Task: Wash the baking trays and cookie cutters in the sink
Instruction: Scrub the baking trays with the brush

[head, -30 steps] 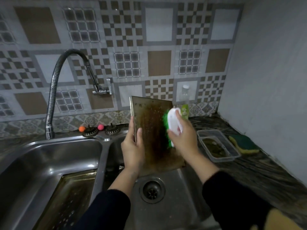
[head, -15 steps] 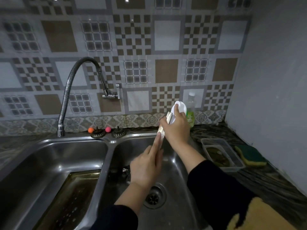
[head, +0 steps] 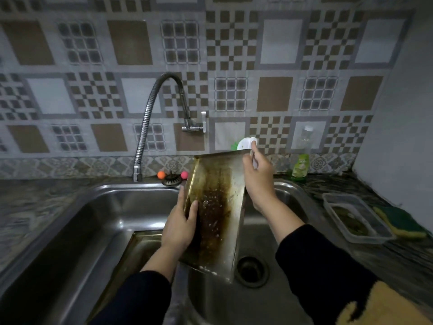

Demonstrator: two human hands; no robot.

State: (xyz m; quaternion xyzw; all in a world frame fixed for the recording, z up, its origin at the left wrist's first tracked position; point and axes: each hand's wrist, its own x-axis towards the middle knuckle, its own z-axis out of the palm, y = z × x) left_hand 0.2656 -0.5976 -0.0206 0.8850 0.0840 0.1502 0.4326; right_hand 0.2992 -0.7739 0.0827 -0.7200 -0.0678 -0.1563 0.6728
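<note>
At the bottom, two arms in black sleeves reach forward over the sink [head: 98, 207]. The left hand [head: 179, 227] is curled around the left edge of a dirty baking tray [head: 216, 207], with the thumb on the inside and the fingers behind it. The tray stands almost upright, tipped a little, over the right bowl of the sink. Its lower end is just above the drain [head: 251, 268]. A dark brown stain runs down the middle of the tray. The right hand [head: 257, 181] is raised at the tray's top right corner. It grips a white scrub brush [head: 246, 144] with green bristles, which pokes up just behind the tray's top edge.

In the left bowl, a second tray [head: 140, 249] lies flat on the bottom, partly hidden by the left arm.

On the bench [head: 398, 259] to the right sits a clear plastic box [head: 356, 216], and a green and yellow sponge [head: 400, 221] lies just beside it. Farther back, a bottle of green soap [head: 301, 160] stands near the wall. A bendy metal tap [head: 150, 123] curves up behind the sink, in front of the patterned tiles [head: 281, 43].
</note>
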